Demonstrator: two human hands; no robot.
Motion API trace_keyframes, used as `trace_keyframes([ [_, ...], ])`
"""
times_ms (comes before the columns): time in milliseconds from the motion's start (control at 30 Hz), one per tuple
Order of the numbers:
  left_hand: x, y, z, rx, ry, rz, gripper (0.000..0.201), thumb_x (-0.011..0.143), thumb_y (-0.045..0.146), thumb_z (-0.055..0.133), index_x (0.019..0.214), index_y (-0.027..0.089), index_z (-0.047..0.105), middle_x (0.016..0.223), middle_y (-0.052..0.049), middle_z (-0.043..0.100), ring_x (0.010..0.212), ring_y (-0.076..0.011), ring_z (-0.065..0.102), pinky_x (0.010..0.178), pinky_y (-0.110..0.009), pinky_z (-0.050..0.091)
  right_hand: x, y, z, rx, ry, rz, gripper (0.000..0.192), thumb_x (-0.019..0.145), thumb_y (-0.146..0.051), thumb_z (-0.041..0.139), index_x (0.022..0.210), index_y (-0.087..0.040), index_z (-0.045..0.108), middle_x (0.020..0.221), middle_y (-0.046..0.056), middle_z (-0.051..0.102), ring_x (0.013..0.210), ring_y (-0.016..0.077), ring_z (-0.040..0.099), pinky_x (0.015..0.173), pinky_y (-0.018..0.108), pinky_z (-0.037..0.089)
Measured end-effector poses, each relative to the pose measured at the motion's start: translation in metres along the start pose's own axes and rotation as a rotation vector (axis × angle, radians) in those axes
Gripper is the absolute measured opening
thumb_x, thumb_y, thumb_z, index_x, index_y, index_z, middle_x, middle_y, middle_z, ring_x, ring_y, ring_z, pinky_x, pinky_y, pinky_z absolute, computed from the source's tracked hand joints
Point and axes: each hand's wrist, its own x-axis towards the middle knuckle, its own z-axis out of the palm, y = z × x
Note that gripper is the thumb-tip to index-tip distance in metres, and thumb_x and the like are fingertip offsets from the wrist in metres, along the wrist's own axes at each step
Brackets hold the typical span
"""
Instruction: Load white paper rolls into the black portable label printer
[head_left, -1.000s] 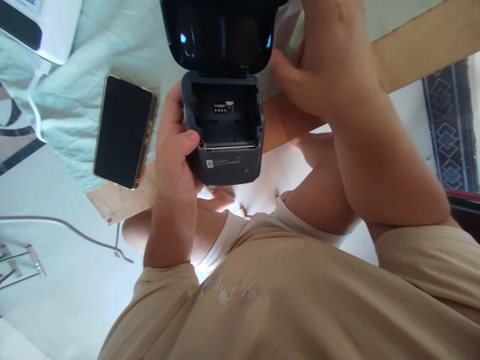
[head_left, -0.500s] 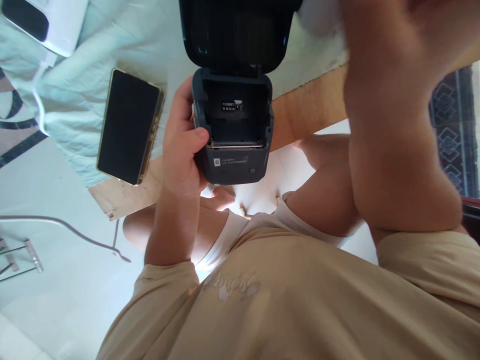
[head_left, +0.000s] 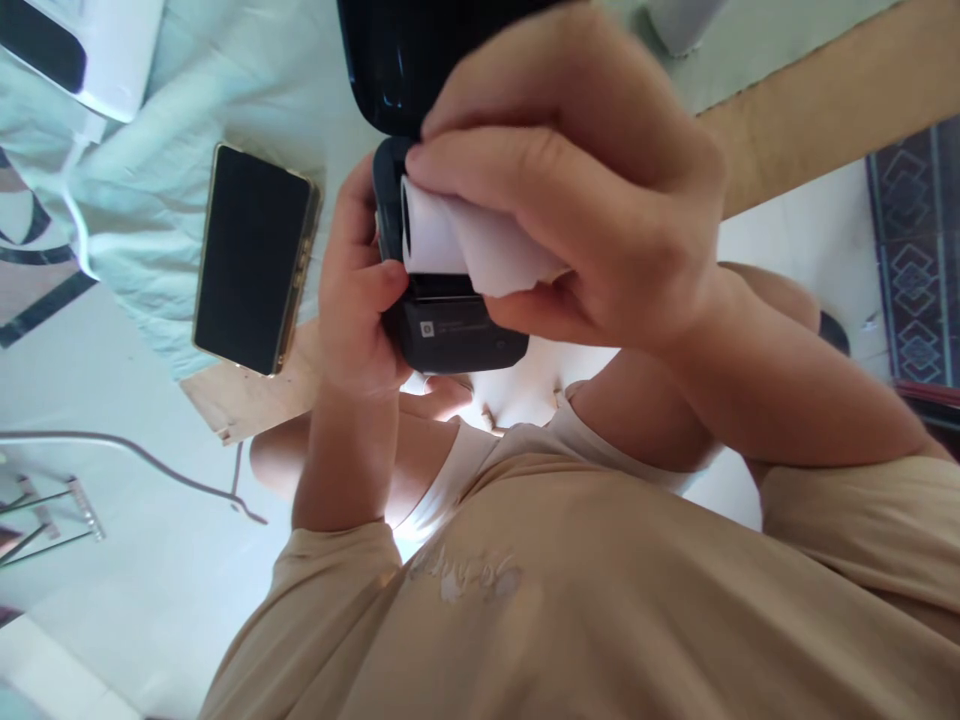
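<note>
A dark portable label printer [head_left: 457,335] is held by my left hand [head_left: 360,290], its fingers wrapped round the left side and the thumb on the front edge. The printer's black lid [head_left: 390,70] stands raised at the far side. My right hand [head_left: 600,200] grips a white paper roll [head_left: 435,235] over the printer's open compartment. The roll's left end sits at the compartment's left wall, and a loose flap of paper hangs toward me. My right fingers hide the roll's right end and much of the compartment.
A smartphone [head_left: 251,260] with a dark screen lies on the pale green cloth [head_left: 187,100] to the left. Beyond it sits a white device [head_left: 112,60] with a cable [head_left: 75,210]. A wooden board edge [head_left: 802,110] runs along the front. A white object [head_left: 679,20] stands at the back.
My right hand has come in from the upper right with the paper roll and is now over the printer's compartment, which was bare before. My left hand keeps its hold on the printer.
</note>
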Motion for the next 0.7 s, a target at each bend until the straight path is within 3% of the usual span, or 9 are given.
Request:
trace_keyframes([
  [67,0.003,-0.003,-0.004,-0.05,-0.052,0.057,0.087,0.064,0.075,0.086,0.133,0.023,0.074,0.108,-0.003,0.069,0.139,-0.0379,0.069,0.125,-0.057,0.055,0.007,0.004,0.0,-0.103,-0.033,0.007,0.064,0.111,-0.051,0.02,0.154,-0.029,0.062,0.144,0.002,0.068,0.139,0.0191,0.069,0.123,0.044,0.058],
  [200,0.006,-0.002,-0.003,-0.157,-0.183,0.138,0.065,0.076,0.06,0.081,0.134,0.031,0.082,0.103,0.0,0.074,0.109,-0.0242,0.075,0.113,-0.043,0.063,0.023,-0.002,-0.001,-0.14,-0.232,0.257,0.056,0.107,-0.034,0.027,0.151,-0.037,0.062,0.14,0.0,0.069,0.129,0.0205,0.071,0.122,0.046,0.058],
  [300,0.005,0.002,0.003,-0.191,-0.164,0.143,0.054,0.078,0.054,0.078,0.126,0.03,0.085,0.095,0.0,0.07,0.095,-0.0206,0.072,0.101,-0.037,0.066,0.028,-0.011,-0.002,-0.144,-0.296,0.366,0.051,0.107,-0.03,0.026,0.138,-0.034,0.065,0.144,0.001,0.068,0.136,0.0243,0.068,0.125,0.05,0.057],
  [433,0.002,0.009,0.01,-0.206,-0.128,0.118,0.047,0.073,0.05,0.081,0.114,0.027,0.086,0.089,-0.002,0.064,0.091,-0.022,0.069,0.102,-0.041,0.066,0.026,-0.011,-0.002,-0.088,-0.349,0.362,0.044,0.103,-0.022,0.028,0.126,-0.029,0.064,0.148,0.001,0.068,0.14,0.0251,0.067,0.117,0.051,0.059],
  [567,-0.001,0.013,0.012,-0.251,-0.134,0.092,0.05,0.076,0.046,0.078,0.12,0.02,0.083,0.088,-0.002,0.061,0.087,-0.0192,0.065,0.101,-0.041,0.067,0.018,0.001,0.003,0.025,-0.266,0.268,0.028,0.106,-0.026,0.036,0.104,-0.025,0.063,0.146,-0.001,0.07,0.137,0.0235,0.07,0.119,0.05,0.058],
  [700,0.004,0.003,0.006,-0.263,-0.139,0.082,0.052,0.08,0.053,0.078,0.122,0.022,0.08,0.089,0.0,0.057,0.086,-0.0167,0.063,0.101,-0.041,0.065,0.003,0.015,0.012,-0.048,-0.009,0.013,0.029,0.111,-0.029,0.04,0.104,-0.022,0.067,0.123,0.0,0.076,0.115,0.0168,0.074,0.103,0.038,0.062],
])
